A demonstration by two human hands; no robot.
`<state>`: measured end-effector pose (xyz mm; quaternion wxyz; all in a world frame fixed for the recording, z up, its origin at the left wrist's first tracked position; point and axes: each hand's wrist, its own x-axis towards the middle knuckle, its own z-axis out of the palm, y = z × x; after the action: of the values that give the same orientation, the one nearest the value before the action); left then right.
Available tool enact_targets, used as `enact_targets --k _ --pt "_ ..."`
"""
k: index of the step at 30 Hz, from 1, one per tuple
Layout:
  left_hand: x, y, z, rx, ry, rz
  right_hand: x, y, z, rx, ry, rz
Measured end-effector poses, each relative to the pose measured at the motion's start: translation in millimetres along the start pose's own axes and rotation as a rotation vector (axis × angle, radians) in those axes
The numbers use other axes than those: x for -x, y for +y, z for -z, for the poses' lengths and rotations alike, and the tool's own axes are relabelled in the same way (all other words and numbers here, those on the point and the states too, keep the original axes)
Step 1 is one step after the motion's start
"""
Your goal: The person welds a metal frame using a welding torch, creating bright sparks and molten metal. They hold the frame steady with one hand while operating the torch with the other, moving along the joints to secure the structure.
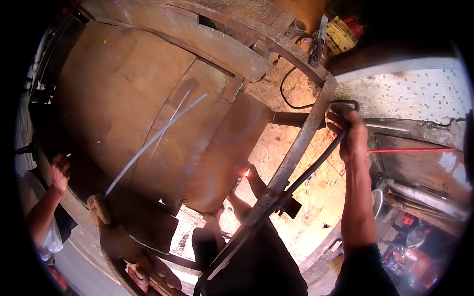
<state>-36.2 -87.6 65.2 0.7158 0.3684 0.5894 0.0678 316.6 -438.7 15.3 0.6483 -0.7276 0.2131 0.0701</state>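
In a cluttered metal workshop, the rusty frame bar [302, 143], running diagonally, is clasped at its upper end by the right hand [351, 135], grip closed around a dark hose [311, 170]; left hand unseen.

Metal fabrication workshop, welding in progress.
Large rusted steel plates [148, 98], curved and overlapped, fill the left and centre of the frame, braced by a rusty steel bar [301, 143] running diagonally. A bright weld spark [247, 172] shows at the plates' lower edge, centre. A black cable [291, 93] trails over a stained concrete floor [276, 143]. Red machinery [414, 264] sits at lower right; scrap clutter at the top.
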Motion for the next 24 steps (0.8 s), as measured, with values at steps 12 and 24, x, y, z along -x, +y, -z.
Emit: enact_targets --k 12,24 --pt "61 4 30 0.05 -0.051 -0.08 -3 5 -39 0.289 0.029 0.107" --pt "68 -13 -123 -0.066 -0.303 -0.022 -30 0 48 0.081 -0.089 -0.111"
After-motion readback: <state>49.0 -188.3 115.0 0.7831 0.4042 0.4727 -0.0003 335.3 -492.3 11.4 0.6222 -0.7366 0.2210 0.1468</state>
